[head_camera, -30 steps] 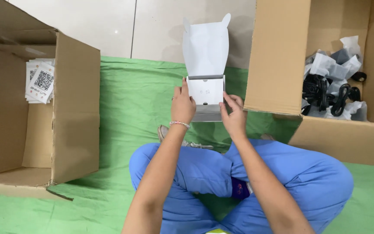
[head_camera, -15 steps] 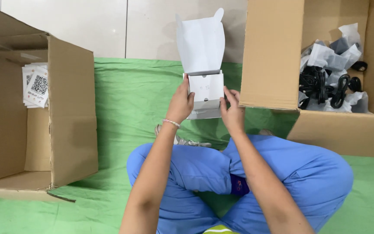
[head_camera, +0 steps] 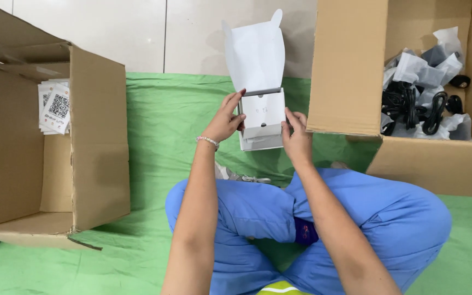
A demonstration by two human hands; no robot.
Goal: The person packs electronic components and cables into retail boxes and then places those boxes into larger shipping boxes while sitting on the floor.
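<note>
Two hands held a small white box [head_camera: 262, 117] above the green cloth [head_camera: 154, 136]: I had my left hand [head_camera: 226, 117] and right hand [head_camera: 296, 139] clasping its sides, lid upright. Nothing visibly packed inside yet; bagged black cables [head_camera: 422, 104] waited in the right carton [head_camera: 350, 71].

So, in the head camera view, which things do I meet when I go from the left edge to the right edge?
Open cardboard box with white printed cards → left hand → small white box with raised lid → right hand → large cardboard box with black cables and plastic bags.
</note>
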